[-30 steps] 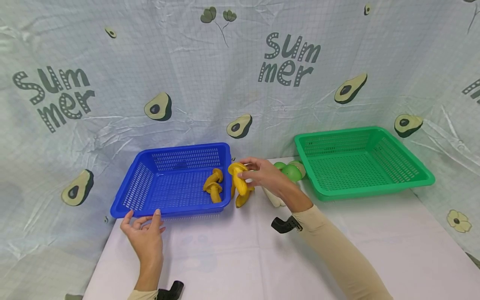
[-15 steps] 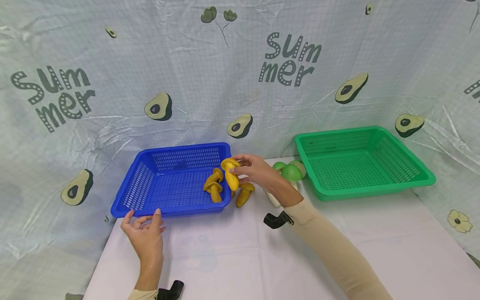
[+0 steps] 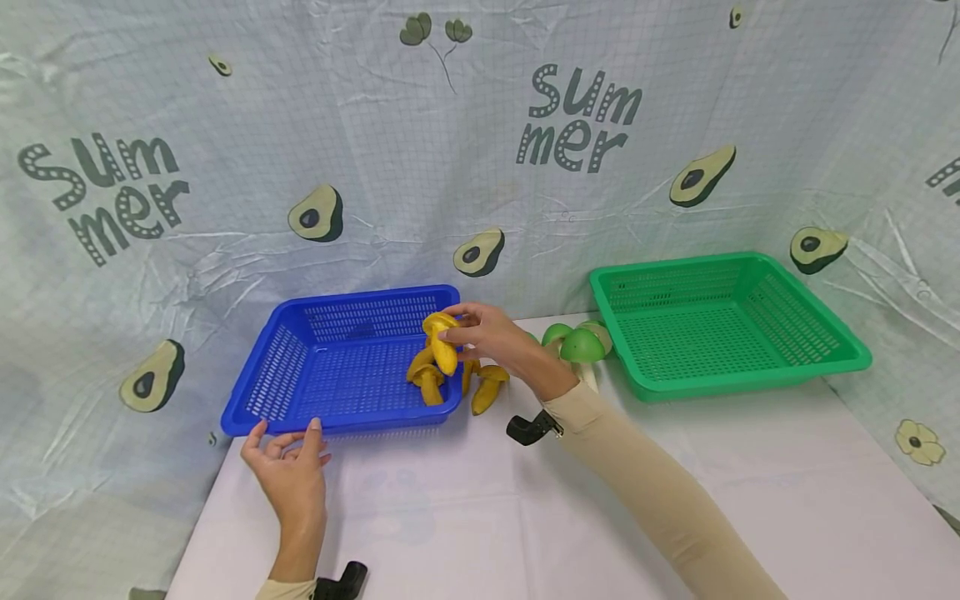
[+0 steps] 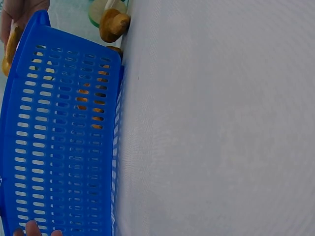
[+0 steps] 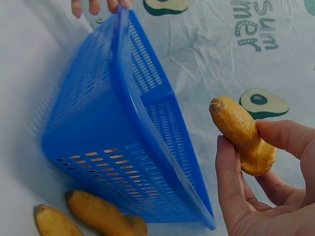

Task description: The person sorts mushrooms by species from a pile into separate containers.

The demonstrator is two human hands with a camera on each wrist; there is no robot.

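My right hand (image 3: 491,333) pinches a yellow mushroom (image 3: 442,354) between thumb and fingers, over the right rim of the blue basket (image 3: 352,427). The right wrist view shows that mushroom (image 5: 241,132) with its stem end tilted up and away from the palm. Inside the basket's right end lie yellow mushrooms (image 3: 429,383), partly under the held one. At the basket's front-left rim, my left hand (image 3: 292,475) grips the edge; its fingertips (image 4: 33,228) show against the outer wall in the left wrist view.
Right of the blue basket, yellow mushrooms (image 3: 490,389) lie on the white-covered table (image 3: 450,517). Several green-capped mushrooms (image 3: 582,344) with pale stems sit beside the green basket (image 3: 720,333), partly behind my right arm. A printed cloth (image 3: 420,167) hangs behind everything.
My right hand has carried the yellow mushroom leftward and slightly up, from beside the blue basket to over its right rim. My left hand has stayed at the basket's front-left rim.
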